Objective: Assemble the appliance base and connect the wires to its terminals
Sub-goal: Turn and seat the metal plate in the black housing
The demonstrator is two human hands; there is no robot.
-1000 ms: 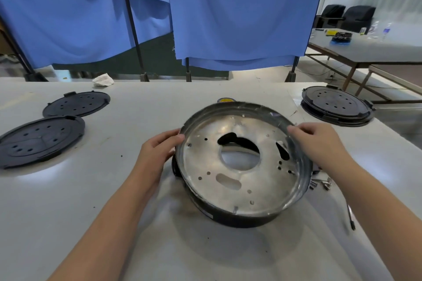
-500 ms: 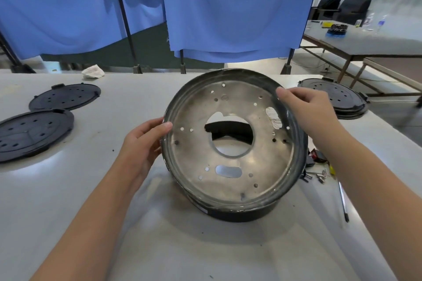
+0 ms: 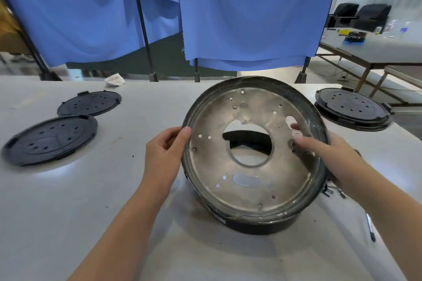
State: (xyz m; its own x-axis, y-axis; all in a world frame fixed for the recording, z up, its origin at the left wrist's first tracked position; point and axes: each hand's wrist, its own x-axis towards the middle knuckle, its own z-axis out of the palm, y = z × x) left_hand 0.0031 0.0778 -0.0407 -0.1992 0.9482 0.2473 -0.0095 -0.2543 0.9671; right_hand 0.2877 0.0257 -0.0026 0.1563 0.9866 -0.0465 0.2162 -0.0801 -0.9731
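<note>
two hands (image 3: 163, 155) (image 3: 338, 159) on the tilted appliance base (image 3: 253, 155), fingers curled round opposite rims

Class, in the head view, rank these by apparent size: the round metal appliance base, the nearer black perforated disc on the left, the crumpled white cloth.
1. Round metal appliance base, though nearest the camera.
2. Nearer black perforated disc.
3. Crumpled white cloth, though farthest away.
</note>
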